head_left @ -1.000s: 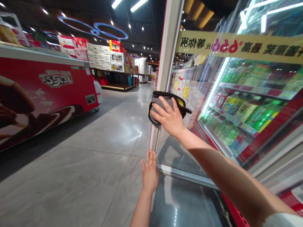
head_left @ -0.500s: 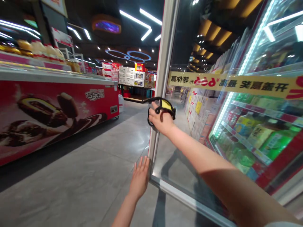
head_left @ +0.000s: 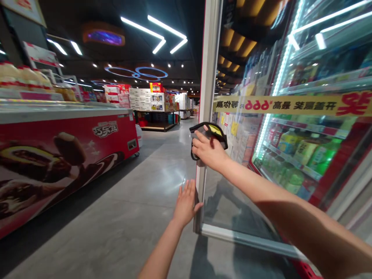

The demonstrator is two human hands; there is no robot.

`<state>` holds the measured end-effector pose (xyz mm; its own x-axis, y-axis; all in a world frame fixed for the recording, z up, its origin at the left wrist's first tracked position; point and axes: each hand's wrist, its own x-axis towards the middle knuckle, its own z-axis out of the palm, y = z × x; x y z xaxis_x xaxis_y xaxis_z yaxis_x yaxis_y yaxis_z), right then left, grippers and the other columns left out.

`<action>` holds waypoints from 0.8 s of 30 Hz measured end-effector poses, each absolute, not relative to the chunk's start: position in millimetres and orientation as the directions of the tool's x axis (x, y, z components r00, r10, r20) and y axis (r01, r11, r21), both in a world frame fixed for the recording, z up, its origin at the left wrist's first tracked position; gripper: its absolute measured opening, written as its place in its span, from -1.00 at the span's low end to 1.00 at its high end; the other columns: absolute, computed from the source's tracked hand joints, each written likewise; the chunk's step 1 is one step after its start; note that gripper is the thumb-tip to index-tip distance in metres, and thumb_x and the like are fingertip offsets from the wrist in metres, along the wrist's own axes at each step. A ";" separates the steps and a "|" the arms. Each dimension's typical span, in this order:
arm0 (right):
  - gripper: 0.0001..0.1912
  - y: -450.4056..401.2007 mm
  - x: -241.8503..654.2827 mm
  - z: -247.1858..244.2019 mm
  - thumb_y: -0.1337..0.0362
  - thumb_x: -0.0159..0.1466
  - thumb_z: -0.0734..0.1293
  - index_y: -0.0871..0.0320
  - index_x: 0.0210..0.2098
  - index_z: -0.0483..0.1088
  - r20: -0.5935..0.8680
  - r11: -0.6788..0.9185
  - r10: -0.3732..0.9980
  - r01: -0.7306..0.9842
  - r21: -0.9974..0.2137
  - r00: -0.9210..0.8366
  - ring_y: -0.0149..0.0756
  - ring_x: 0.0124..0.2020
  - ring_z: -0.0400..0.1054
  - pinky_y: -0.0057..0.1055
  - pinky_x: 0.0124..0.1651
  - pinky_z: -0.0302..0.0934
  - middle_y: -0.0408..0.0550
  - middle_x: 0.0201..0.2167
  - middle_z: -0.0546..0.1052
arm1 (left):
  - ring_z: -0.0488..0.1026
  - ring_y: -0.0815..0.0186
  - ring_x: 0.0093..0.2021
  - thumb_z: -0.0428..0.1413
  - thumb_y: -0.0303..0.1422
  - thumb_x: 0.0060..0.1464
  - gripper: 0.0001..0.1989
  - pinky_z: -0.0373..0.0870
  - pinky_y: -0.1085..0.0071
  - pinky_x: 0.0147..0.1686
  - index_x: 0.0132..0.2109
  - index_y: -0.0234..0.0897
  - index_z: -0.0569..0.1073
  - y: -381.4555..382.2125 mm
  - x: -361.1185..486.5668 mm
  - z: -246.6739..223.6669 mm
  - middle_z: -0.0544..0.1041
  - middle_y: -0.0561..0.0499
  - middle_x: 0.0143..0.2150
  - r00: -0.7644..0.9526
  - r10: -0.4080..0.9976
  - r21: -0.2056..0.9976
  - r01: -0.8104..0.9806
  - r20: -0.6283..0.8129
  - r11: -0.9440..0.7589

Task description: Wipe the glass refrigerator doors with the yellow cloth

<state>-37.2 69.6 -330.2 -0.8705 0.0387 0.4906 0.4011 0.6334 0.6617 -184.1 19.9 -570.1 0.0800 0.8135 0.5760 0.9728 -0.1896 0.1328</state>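
Observation:
A glass door [head_left: 244, 201] with a pale frame stands swung out from a lit drinks fridge. My right hand [head_left: 209, 149] is at the door's upright frame [head_left: 208, 77], fingers bent over a grey and yellow cloth-like piece with black edging [head_left: 216, 131]. That piece lies against the frame and partly covers it. Lower down, my left hand [head_left: 186, 201] is open, its fingers stretched upward beside the frame's outer edge. The left thumb sticks out onto the frame and seems to touch it. Across the glass runs a yellow strip [head_left: 308, 106] with mirrored lettering.
Bottles [head_left: 308, 151] fill the fridge shelves behind the glass. To the left stands a red ice-cream freezer [head_left: 104, 149] with a white top. Stacked boxes [head_left: 142, 99] sit on a low stand farther back. Grey floor [head_left: 130, 217] runs between freezer and door.
The surroundings have shifted left in view, while the door edge and both hands appear farther right. My left hand sits slightly higher, its thumb now spread out. My right hand still holds the edged piece.

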 end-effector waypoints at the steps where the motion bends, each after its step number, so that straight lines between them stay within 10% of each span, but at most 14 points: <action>1: -0.70 65.0 -34.9 -331.8 0.43 0.38 0.19 0.13 -0.10 0.55 0.513 0.615 0.048 0.430 0.661 -0.857 -0.04 0.34 0.19 0.17 0.47 -0.13 0.08 -0.02 0.55 | -0.11 -0.07 0.51 0.11 -0.20 0.22 -0.09 0.03 -0.21 0.38 0.50 -0.29 -0.24 22.2 -185.5 -570.7 0.05 -0.33 0.49 0.074 0.806 0.178 0.960 0.587 -0.217; 7: -0.76 22.3 -24.6 -396.3 0.36 0.38 0.27 0.10 -0.06 0.54 0.458 0.557 0.078 0.420 0.717 -0.885 -0.04 0.33 0.23 0.05 0.41 0.09 -0.03 0.04 0.57 | -0.09 -0.03 0.51 0.13 -0.23 0.19 -0.13 0.05 -0.19 0.38 0.49 -0.25 -0.13 25.1 -188.2 -575.5 0.08 -0.30 0.49 0.113 0.738 0.338 0.836 0.665 -0.433; 14: -0.79 -11.3 -24.4 -402.3 0.32 0.37 0.30 0.06 -0.06 0.54 0.399 0.499 0.091 0.388 0.775 -0.913 -0.10 0.26 0.32 -0.03 0.40 0.10 -0.08 -0.01 0.59 | 0.18 -0.06 0.41 0.10 -0.23 0.18 -0.13 0.30 -0.04 0.30 0.49 -0.36 -0.10 20.6 -182.0 -580.7 0.16 -0.35 0.44 0.195 0.521 0.153 0.820 0.831 -0.552; 24: -0.72 -91.7 -40.9 -235.5 0.43 0.37 0.23 0.05 -0.19 0.56 0.485 0.235 0.428 0.612 0.755 -0.763 -0.09 0.29 0.27 -0.16 0.27 0.29 0.00 -0.06 0.59 | -0.13 -0.04 0.51 0.13 -0.36 0.15 0.03 0.15 -0.12 0.37 0.49 -0.31 -0.42 -23.2 -161.4 -461.7 -0.13 -0.33 0.52 0.334 0.372 0.017 0.724 0.866 -0.690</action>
<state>-40.9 -91.7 -235.5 -0.7625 0.4278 0.4854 0.6123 0.2350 0.7548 -161.4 -23.2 -461.7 0.3344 0.3724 0.8657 0.7240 -0.6896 0.0170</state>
